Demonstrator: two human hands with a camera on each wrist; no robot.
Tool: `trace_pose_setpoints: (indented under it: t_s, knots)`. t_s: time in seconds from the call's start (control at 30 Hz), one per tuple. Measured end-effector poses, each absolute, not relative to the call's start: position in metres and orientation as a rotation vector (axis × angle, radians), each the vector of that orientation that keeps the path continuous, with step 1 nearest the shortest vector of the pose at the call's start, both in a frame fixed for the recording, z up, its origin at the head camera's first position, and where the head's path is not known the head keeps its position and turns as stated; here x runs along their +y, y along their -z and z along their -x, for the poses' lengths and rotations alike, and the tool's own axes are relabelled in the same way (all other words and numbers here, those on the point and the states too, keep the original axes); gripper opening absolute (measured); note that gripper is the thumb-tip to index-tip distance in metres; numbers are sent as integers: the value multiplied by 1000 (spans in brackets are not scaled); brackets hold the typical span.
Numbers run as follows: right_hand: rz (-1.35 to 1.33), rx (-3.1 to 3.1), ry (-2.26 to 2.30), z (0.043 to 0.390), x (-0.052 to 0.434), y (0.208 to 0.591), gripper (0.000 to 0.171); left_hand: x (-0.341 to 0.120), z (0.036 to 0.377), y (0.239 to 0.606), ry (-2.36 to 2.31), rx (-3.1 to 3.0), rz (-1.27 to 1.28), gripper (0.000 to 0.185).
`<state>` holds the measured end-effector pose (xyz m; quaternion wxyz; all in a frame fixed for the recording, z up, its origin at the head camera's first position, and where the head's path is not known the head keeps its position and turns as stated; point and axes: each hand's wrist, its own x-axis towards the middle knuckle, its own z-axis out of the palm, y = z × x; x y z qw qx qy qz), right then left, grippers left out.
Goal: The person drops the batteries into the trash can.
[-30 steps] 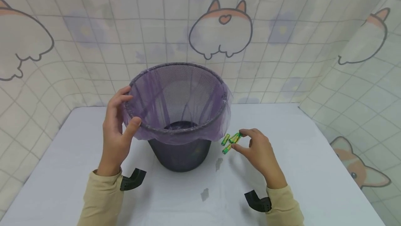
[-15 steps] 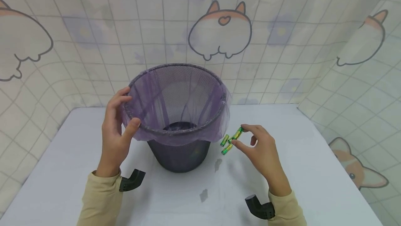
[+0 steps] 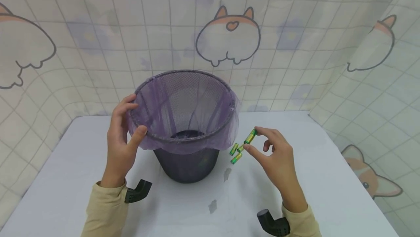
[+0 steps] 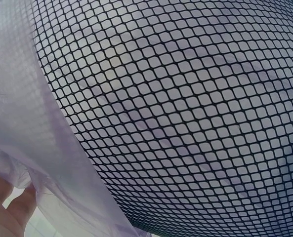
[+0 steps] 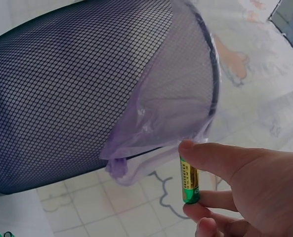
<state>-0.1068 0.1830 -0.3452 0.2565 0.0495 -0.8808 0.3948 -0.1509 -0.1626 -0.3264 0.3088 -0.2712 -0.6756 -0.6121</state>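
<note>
A black mesh wastebasket [image 3: 187, 168] stands on the table, lined with a thin purple bag [image 3: 190, 148] folded over its rim. My left hand [image 3: 121, 140] holds the rim at the left, thumb over the front and fingers farther back. Between thumb and fingertips of my right hand [image 3: 273, 155] is a green and yellow battery [image 5: 189, 180], pinched by its ends right of the basket. Three similar batteries lie beneath it: one by the basket [image 3: 234, 149], one nearer the front [image 3: 236, 158], and a middle one [image 3: 241, 148] partly behind the thumb.
The white table [image 3: 69, 178] meets a tile-patterned cloth [image 3: 292, 62] with cartoon corgis at the back and right. Two grey patches mark the tabletop, one being the front patch [image 3: 213, 206]. Black mounts sit at both wrists, including the right mount [image 3: 273, 224].
My right hand has lifted one battery up and slightly right, away from the other three. My left hand keeps its hold on the rim. The head view has shifted slightly.
</note>
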Motion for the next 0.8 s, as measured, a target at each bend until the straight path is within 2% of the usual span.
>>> trace_pose_setpoints:
  t_s: [0.8]
  knots:
    - [-244,-2175,-1168,93,173,329,54,-163,152,329,1606,-1775,722,50]
